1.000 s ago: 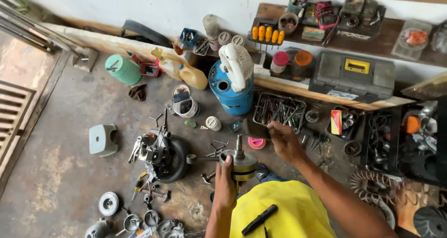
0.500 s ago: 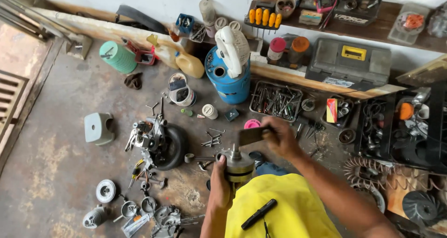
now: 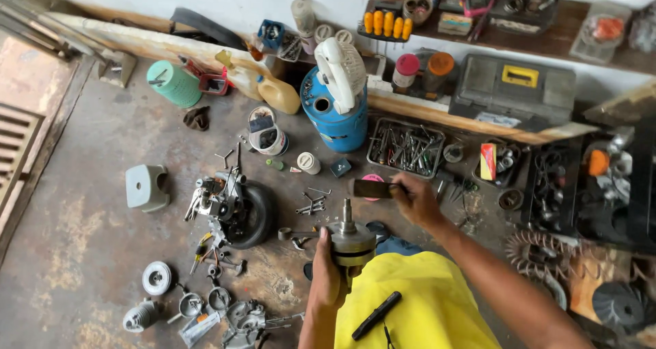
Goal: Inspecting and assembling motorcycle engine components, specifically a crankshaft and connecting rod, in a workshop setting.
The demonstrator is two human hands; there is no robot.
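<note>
Metal crankshaft (image 3: 350,240) in left hand (image 3: 326,270), right hand (image 3: 415,200) gripping hammer (image 3: 372,188) — raised

A small red and yellow carton (image 3: 488,161) stood upright in a dark tray at the right, just beside the wire basket of tools. A grey toolbox (image 3: 512,91) lay against the wall above it, with a yellow latch plate on its lid and a pale label strip along its front edge. A white tin (image 3: 267,133) with a dark label panel stood open on the floor, left of the blue cylinder (image 3: 335,117). A flat packet (image 3: 199,328) in white with orange marking lay on the floor at the lower left, among loose metal parts.
</note>
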